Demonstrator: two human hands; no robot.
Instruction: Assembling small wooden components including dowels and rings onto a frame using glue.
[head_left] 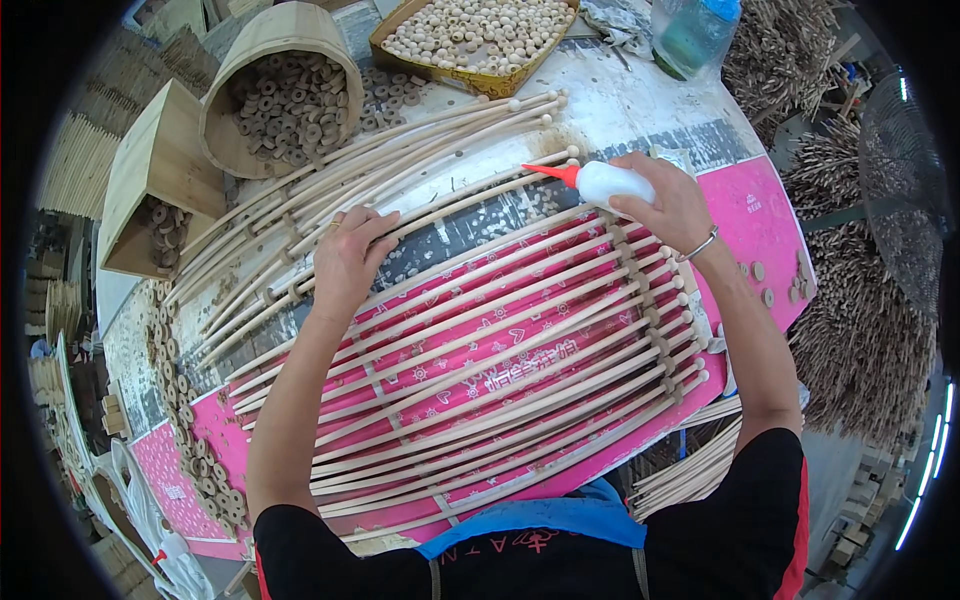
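Note:
My right hand (672, 205) grips a white squeeze bottle (612, 184) with a red pointed nozzle (552, 172). The bottle lies tilted, and its tip points left, right at a thin wooden rod (470, 194) near the rod's ball end. Further left, my left hand (350, 250) has its fingers closed on the rods there; how many it pinches is hidden. In front of me many ball-ended rods (500, 290) lie side by side, with a row of wooden discs (650, 318) threaded near their right ends.
A wooden tub (228, 100) of discs lies on its side at the back left, beside a wooden box (150, 190). Behind stands a yellow tray (440, 72) of wooden beads. A clear jar (690, 40) is at the back right. Loose discs (185, 420) line the left edge.

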